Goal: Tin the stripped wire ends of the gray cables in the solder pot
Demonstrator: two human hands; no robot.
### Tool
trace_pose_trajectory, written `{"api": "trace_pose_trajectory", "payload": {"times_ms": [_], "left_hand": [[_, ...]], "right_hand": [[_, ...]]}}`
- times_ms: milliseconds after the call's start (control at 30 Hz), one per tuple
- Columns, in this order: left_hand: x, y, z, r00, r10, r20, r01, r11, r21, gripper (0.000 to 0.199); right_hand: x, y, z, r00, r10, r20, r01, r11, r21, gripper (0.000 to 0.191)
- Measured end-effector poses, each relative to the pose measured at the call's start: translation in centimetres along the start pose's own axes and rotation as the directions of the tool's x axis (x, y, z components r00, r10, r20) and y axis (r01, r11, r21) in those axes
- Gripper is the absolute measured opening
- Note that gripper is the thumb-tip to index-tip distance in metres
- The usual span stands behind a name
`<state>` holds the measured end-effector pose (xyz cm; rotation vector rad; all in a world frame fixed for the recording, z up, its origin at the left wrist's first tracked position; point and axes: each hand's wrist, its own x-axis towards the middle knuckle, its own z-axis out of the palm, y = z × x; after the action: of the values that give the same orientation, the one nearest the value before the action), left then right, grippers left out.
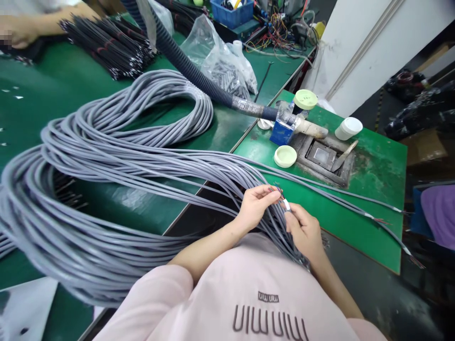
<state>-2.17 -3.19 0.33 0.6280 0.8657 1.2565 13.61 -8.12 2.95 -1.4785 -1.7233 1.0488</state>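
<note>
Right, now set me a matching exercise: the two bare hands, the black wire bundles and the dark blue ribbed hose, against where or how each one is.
1. Left hand
2. Right hand
3. Thin black wire bundles
4. Dark blue ribbed plastic hose

A. Partly tied with red bands, on the dark green table
B. Fingertips at the thin coloured wires
C. Reaches down to a blue block on the bright green board
D. Grips a round grey cable beside its white band

Pairs: 1-B, 2-D, 3-A, 4-C

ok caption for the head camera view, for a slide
Both hands hold a grey cable's wired end beside looping grey cables on a green table
</note>
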Motion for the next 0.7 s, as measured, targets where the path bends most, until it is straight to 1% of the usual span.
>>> {"api": "trace_pose_trajectory", "payload": {"times_ms": [100, 167, 233, 300, 333, 367, 400, 467, 500, 533, 567, 633, 700], "left_hand": [[-0.3, -0.4, 0.2, 1.0, -0.006, -0.006, 0.006, 1.0, 0.0, 0.022], [-0.4, -0.4, 0.3, 0.998, 0.054, -0.014, -0.053, 0.998, 0.03, 0.019], [-0.7, -0.3, 0.2, 0.979, 0.206, -0.005, -0.204, 0.971, 0.121, 0.013], [-0.9, -0.3, 0.1, 0.924, 0.38, 0.04, -0.379, 0.898, 0.222, 0.009], [-0.9, -0.4, 0.0, 0.902, 0.427, 0.066, -0.43, 0.87, 0.241, 0.008], [-0.9, -0.5, -0.1, 0.899, 0.43, 0.082, -0.437, 0.87, 0.227, 0.008], [-0.8, -0.6, -0.2, 0.918, 0.386, 0.087, -0.396, 0.9, 0.185, 0.01], [-0.3, -0.8, -0.4, 0.975, 0.207, 0.079, -0.212, 0.975, 0.066, 0.018], [0.0, -0.8, -0.5, 0.991, 0.109, 0.075, -0.11, 0.994, 0.012, 0.023], [0.3, -0.8, -0.6, 0.997, 0.03, 0.075, -0.029, 0.999, -0.026, 0.027], [0.6, -0.7, -0.7, 0.997, -0.023, 0.079, 0.026, 0.999, -0.046, 0.031], [1.1, -0.4, -0.8, 0.992, -0.067, 0.106, 0.073, 0.996, -0.053, 0.036], [1.4, -0.1, -1.1, 0.985, -0.081, 0.155, 0.089, 0.995, -0.041, 0.039]], "right_hand": [[0.4, -0.1, 0.4, 0.999, 0.031, -0.01, -0.03, 0.995, 0.093, 0.032], [0.6, 0.1, 0.7, 0.998, 0.062, 0.007, -0.063, 0.982, 0.179, 0.032], [0.7, 0.5, 0.9, 0.995, 0.092, 0.044, -0.101, 0.952, 0.289, 0.033], [0.8, 1.1, 1.0, 0.989, 0.115, 0.092, -0.143, 0.899, 0.413, 0.032], [0.8, 1.3, 1.0, 0.985, 0.125, 0.115, -0.165, 0.867, 0.47, 0.031], [0.8, 1.5, 1.0, 0.982, 0.133, 0.136, -0.185, 0.833, 0.521, 0.031], [0.8, 1.7, 1.0, 0.978, 0.14, 0.153, -0.202, 0.802, 0.562, 0.03], [0.9, 1.7, 0.9, 0.972, 0.145, 0.184, -0.228, 0.759, 0.609, 0.029], [0.9, 1.7, 0.8, 0.969, 0.144, 0.199, -0.238, 0.749, 0.618, 0.029], [0.9, 1.7, 0.8, 0.966, 0.144, 0.215, -0.248, 0.743, 0.622, 0.029], [0.9, 1.6, 0.8, 0.962, 0.143, 0.233, -0.26, 0.739, 0.621, 0.029], [1.0, 1.4, 0.9, 0.954, 0.145, 0.264, -0.283, 0.734, 0.618, 0.03], [1.0, 1.4, 1.0, 0.947, 0.144, 0.286, -0.297, 0.729, 0.616, 0.031]]}}
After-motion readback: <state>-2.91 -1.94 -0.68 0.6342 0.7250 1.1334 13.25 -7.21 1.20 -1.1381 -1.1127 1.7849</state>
